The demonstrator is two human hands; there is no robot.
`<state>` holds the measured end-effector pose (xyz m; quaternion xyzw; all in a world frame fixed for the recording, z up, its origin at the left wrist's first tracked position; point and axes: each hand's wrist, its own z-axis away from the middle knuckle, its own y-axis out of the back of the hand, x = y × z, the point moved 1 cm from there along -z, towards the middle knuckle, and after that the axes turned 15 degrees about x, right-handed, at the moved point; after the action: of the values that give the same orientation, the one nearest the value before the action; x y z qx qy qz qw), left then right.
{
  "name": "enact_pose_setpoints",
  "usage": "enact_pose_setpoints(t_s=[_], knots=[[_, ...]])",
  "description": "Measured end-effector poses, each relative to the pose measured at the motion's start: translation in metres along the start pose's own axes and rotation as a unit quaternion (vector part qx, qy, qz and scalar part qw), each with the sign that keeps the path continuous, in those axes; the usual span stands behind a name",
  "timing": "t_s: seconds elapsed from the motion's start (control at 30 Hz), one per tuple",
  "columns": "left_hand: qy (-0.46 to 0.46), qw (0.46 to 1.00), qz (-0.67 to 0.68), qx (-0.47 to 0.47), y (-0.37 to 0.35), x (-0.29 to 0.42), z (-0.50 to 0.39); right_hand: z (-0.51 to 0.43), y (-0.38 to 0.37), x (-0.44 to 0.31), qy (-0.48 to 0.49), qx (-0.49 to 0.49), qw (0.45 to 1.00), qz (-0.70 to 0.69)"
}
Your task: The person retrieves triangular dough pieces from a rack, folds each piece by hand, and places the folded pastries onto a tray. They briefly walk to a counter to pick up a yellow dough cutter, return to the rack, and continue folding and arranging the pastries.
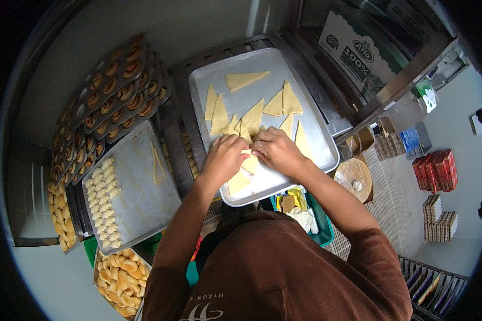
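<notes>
My left hand [227, 155] and my right hand [280, 151] meet near the front of a metal sheet pan [265, 60], with fingertips on a piece of pale yellow dough [250, 162]. That piece is partly hidden by my fingers. Around them lie several flat dough triangles: one on its side at the far end [245, 80], a pair at the left [220, 116], others at the right [292, 100]. Another flat dough piece [237, 182] rests under my left wrist's right side, by the pan's near edge.
Left of the pan, a second tray [144, 208] carries rows of small rolled dough [104, 200] and a dough strip [156, 164]. Muffin pans of baked swirls [124, 92] stack behind it. Golden rolls [122, 281] fill a lower tray. A green bin [325, 232] stands below, egg trays [440, 224] at right.
</notes>
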<state>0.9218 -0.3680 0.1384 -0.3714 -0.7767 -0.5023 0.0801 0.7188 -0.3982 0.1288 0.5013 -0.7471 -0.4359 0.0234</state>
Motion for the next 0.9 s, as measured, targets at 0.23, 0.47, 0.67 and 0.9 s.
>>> enact_pose_setpoints(t_s=[0.23,0.47,0.67,0.9], knots=[[-0.013,1.000,-0.024,0.003,0.001,-0.003,-0.003,-0.004,-0.002,-0.001,-0.017,-0.009,1.000,0.011],[-0.007,0.999,-0.044,-0.028,0.002,-0.005,-0.008,-0.006,-0.004,0.002,-0.034,-0.001,0.999,0.016],[0.016,1.000,0.003,0.002,-0.009,-0.003,-0.018,-0.009,-0.008,0.004,-0.032,-0.011,0.999,0.037],[0.288,0.872,0.394,0.037,-0.012,-0.008,-0.021,-0.014,0.022,-0.015,-0.184,0.132,0.960,-0.167]])
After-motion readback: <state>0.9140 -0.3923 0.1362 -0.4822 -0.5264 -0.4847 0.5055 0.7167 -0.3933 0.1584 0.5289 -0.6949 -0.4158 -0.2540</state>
